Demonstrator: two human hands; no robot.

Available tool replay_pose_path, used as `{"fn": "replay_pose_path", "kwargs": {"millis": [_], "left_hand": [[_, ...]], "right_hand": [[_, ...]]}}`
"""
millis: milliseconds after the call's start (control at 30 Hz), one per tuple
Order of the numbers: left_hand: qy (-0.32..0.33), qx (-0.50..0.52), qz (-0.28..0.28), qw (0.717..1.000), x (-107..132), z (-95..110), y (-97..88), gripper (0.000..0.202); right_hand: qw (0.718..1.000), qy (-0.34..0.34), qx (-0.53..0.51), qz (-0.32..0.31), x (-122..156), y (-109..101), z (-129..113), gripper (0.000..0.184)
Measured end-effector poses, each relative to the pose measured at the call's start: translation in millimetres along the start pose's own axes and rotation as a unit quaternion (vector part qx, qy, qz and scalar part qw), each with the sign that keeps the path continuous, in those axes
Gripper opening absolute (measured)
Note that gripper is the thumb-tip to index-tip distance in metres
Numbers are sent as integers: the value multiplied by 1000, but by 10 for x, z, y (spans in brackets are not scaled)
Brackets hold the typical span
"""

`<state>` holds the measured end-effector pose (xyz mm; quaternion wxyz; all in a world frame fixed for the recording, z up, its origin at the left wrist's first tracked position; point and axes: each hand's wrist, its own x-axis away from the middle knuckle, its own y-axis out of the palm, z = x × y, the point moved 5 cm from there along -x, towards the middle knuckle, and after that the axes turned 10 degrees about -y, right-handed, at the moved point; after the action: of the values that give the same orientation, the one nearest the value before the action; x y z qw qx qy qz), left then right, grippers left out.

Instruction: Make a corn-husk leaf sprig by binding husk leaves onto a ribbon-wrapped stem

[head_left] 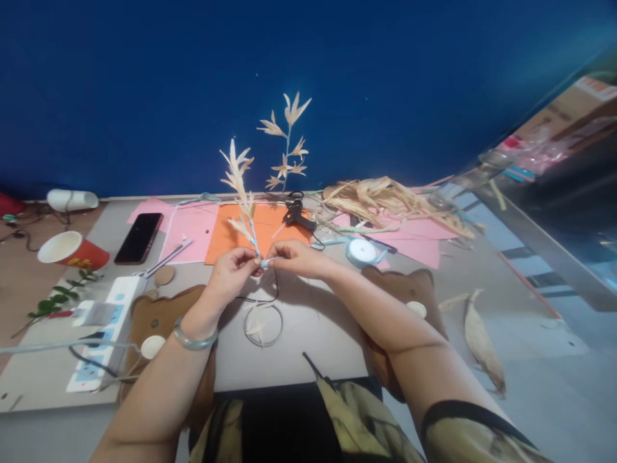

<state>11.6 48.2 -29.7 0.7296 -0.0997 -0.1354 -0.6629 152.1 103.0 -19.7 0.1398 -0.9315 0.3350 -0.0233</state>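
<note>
My left hand (pixel 230 275) is closed, pinching the light blue wrapped stem of a dried-husk flower spray (pixel 236 170), which stands upright with pale pointed petals. Close beside it, my right hand (pixel 301 258) pinches a strip of light blue tape (pixel 266 262) at the foot of the stem. A second husk flower spray (pixel 288 138) rises behind, against the blue wall. The roll of light blue tape (pixel 361 251) lies to the right of my right hand. Beyond the hands, a black glue gun (pixel 299 215) rests near an orange sheet (pixel 226 225).
Dried corn husks (pixel 380 199) are heaped at the back right. On the left are a phone (pixel 139 238), a red paper cup (pixel 81 251) and a white power strip (pixel 103 334) with cables. A coil of wire (pixel 281 326) lies in front of me; a loose husk (pixel 482 341) lies right.
</note>
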Motion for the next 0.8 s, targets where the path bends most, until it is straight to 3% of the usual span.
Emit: {"fn": "replay_pose_path", "kwargs": {"millis": [800], "left_hand": [[-3, -50, 29, 998, 6, 33, -12, 26]], "right_hand": [[1000, 14, 22, 4, 22, 20, -10, 20]]}}
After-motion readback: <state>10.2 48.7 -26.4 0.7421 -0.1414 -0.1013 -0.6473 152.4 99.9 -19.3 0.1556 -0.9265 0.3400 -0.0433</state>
